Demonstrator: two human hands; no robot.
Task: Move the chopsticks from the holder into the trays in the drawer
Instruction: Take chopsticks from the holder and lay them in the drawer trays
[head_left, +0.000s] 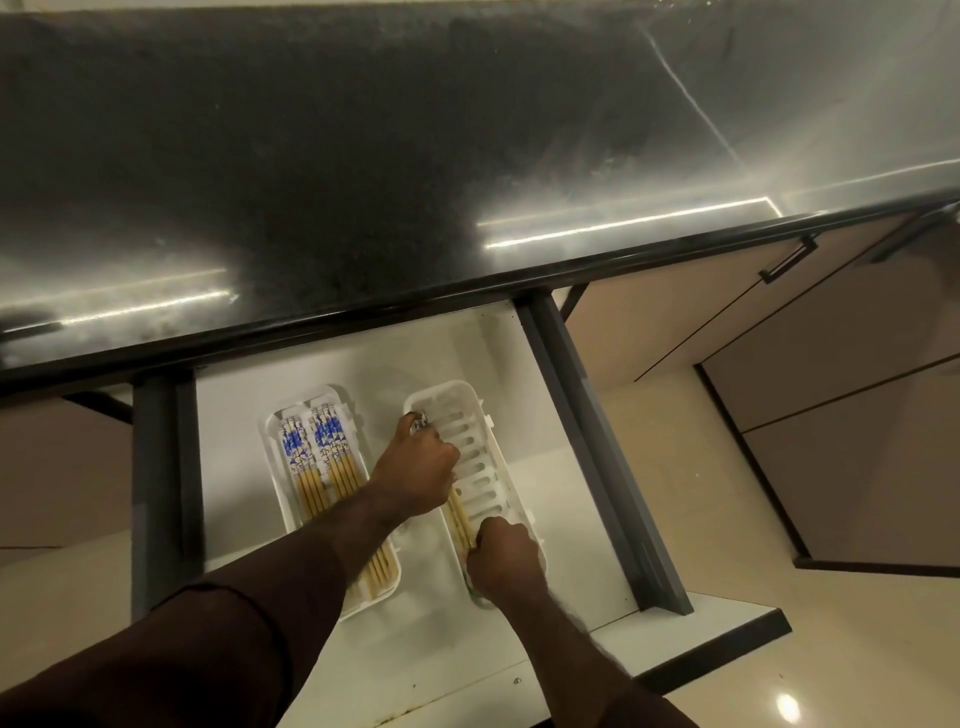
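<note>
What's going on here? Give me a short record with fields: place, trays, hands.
place: open white drawer under a dark stone countertop
left tray: white plastic tray filled with blue-patterned wooden chopsticks
right tray: white slotted plastic tray, mostly bare
left hand: grips the patterned ends of a chopstick bundle
right hand: grips its plain ends

Table (363, 156): upper half of frame, edge running from left middle up to right.
Drawer (467, 649): open, lower centre, below table edge.
Left tray (270, 436): in drawer, left of centre; chopsticks (317, 457) lying lengthwise inside.
Right tray (467, 400): just beside it, right; few chopsticks along its left side.
Left hand (415, 467): over gap between trays, at right tray's upper left.
Right hand (504, 561): at right tray's lower end.
Cabinet doors (831, 364): right of frame.
</note>
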